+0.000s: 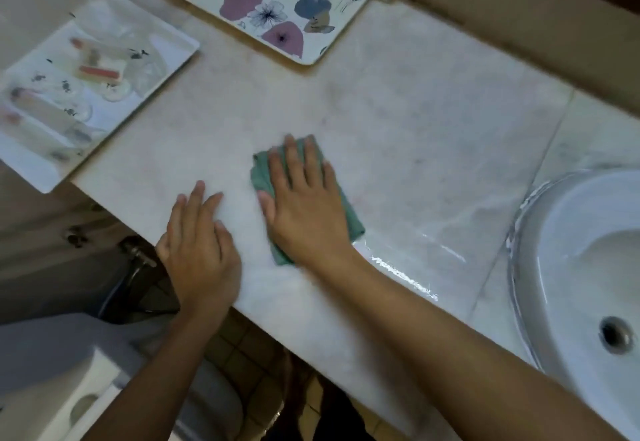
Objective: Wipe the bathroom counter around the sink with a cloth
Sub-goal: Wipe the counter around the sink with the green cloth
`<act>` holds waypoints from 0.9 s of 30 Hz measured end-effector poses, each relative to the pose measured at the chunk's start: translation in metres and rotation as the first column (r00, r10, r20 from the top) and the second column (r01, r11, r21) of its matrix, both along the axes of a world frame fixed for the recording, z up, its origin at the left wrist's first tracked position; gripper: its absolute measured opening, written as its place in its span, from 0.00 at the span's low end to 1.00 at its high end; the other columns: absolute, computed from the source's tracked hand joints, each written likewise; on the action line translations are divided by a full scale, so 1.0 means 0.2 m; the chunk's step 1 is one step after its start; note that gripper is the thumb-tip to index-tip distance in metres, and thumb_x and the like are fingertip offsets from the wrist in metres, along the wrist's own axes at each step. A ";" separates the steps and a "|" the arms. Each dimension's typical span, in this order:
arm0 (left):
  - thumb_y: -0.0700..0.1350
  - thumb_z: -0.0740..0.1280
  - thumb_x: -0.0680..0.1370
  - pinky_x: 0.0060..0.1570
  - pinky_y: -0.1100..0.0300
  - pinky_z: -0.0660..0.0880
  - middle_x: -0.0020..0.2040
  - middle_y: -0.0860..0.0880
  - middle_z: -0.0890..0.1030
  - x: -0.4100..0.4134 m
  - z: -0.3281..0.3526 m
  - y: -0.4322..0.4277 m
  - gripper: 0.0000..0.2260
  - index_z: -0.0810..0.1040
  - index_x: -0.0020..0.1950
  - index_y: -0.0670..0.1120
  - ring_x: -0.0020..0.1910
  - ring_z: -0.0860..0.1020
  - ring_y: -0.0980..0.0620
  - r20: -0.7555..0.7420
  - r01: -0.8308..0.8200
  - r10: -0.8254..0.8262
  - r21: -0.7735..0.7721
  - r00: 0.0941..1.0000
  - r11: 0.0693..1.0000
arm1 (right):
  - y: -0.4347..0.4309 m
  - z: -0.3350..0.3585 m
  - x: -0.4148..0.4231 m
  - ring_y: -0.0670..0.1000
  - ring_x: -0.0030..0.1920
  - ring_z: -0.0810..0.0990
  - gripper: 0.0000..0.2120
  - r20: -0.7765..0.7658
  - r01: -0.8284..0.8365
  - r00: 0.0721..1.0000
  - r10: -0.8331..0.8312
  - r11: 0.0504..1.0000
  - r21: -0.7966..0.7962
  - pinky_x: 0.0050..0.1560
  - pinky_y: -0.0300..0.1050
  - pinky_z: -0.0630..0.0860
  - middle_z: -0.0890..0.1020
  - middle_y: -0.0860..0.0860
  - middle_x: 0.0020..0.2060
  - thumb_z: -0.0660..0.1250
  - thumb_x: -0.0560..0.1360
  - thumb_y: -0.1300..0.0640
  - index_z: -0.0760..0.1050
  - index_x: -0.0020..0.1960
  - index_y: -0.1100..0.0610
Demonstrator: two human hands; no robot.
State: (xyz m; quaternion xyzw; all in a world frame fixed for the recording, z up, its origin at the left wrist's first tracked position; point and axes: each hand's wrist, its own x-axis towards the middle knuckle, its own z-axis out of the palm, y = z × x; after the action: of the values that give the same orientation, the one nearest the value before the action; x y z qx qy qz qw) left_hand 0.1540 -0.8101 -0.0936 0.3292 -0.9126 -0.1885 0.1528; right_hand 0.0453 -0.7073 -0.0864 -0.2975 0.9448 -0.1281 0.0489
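A green cloth (260,175) lies flat on the pale marble counter (398,111), left of the white sink (585,267). My right hand (304,205) presses down on the cloth with the fingers spread, covering most of it. My left hand (201,250) rests flat on the counter near its front edge, just left of the cloth, holding nothing. A wet, shiny streak shows on the counter to the right of the cloth.
A floral tray (332,18) sits at the back of the counter. A white tray (173,45) with toiletries hangs over the counter's left end. The wall runs along the back right. Below the front edge are a pipe valve (138,253) and a toilet.
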 end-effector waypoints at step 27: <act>0.43 0.57 0.79 0.68 0.45 0.57 0.76 0.50 0.65 0.09 -0.05 -0.10 0.17 0.73 0.67 0.50 0.77 0.58 0.47 0.021 0.028 -0.030 0.073 0.999 0.997 | 0.81 -0.01 0.13 0.55 0.77 0.51 0.30 -0.021 0.346 0.937 -0.348 0.920 0.182 0.73 0.56 0.56 0.55 0.53 0.78 0.43 0.78 0.41 0.54 0.78 0.52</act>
State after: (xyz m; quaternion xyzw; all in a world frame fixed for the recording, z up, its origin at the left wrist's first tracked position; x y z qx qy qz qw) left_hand 0.1729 -0.8301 -0.1030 0.3234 -0.9114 -0.2199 0.1277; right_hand 0.0714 -0.5444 -0.0875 -0.1190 0.9900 -0.0493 0.0578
